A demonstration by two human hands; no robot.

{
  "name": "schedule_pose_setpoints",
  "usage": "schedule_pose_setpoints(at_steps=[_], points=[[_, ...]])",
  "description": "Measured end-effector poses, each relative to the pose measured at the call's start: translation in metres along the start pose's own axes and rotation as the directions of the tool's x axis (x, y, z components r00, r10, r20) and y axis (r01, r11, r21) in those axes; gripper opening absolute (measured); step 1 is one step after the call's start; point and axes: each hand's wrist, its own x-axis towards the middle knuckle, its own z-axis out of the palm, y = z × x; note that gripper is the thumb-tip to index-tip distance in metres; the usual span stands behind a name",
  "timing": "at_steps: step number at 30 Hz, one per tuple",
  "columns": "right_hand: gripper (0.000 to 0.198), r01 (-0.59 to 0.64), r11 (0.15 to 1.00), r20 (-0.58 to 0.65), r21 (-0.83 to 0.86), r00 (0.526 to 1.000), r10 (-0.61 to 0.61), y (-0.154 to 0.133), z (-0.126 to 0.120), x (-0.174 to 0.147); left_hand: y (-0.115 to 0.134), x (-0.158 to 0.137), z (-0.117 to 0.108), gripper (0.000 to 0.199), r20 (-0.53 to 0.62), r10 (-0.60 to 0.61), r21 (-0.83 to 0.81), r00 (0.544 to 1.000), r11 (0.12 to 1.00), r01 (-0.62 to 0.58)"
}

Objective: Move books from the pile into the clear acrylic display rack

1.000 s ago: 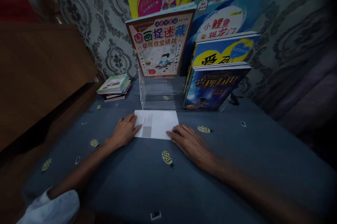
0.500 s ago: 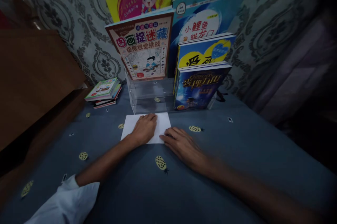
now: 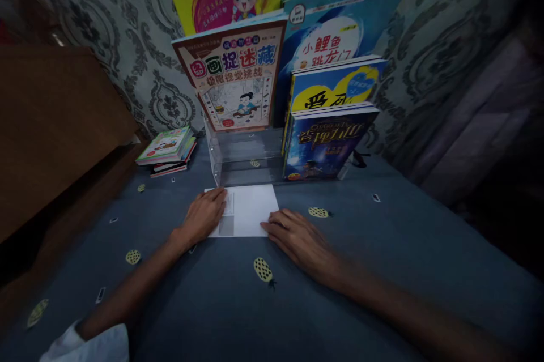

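A white paper (image 3: 255,209) lies flat on the table in front of the book stand; a small block of print and a grey rectangle show on its left part. I cannot tell whether it is a single sheet or an open booklet. My left hand (image 3: 204,214) rests on the paper's left edge, palm down, its fingers stretched out. At the lower right edge my right hand (image 3: 300,240) lies with slightly bent fingers touching the paper. Neither hand visibly grips it.
Behind the paper is a clear plastic stand (image 3: 215,161) with a brown picture book (image 3: 233,81) and a dark blue book (image 3: 325,147). Several taller books rise behind. A small book pile (image 3: 165,147) sits left, near a brown board (image 3: 55,124). Pineapples pattern the grey-blue tablecloth (image 3: 221,316).
My left hand has slid left from the paper's middle to its left edge, uncovering the printed part. My right hand has stayed at the right edge. The view has shifted slightly.
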Motion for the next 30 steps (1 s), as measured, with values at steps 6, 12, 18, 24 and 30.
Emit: schedule_pose_setpoints(at_steps=[6, 12, 18, 24, 30], points=[[0.027, 0.017, 1.0, 0.104, 0.002, 0.994, -0.017, 0.016, -0.009, 0.029, -0.023, -0.01, 0.0, 0.041, -0.015, -0.123, 0.032, 0.992, 0.992, 0.123], [0.041, -0.099, 0.986, 0.09, -0.137, 0.99, 0.112, 0.053, 0.007, 0.055, -0.018, -0.007, 0.0, 0.041, -0.005, -0.134, 0.033, 0.991, 0.99, 0.135], [0.045, -0.089, 0.989, -0.019, -0.12, 0.996, 0.088, 0.058, 0.017, 0.028, -0.017, -0.008, 0.002, 0.041, -0.029, -0.155, 0.023, 0.988, 0.988, 0.156], [0.044, -0.007, 0.993, -0.061, -0.12, 0.998, -0.001, 0.023, 0.006, -0.004, -0.015, -0.009, 0.0, 0.04, 0.007, -0.159, 0.025, 0.987, 0.987, 0.158], [0.037, -0.016, 0.992, -0.06, -0.128, 0.998, 0.008, 0.009, 0.005, -0.016, -0.012, -0.014, -0.008, 0.031, -0.005, -0.196, 0.065, 0.98, 0.978, 0.196]])
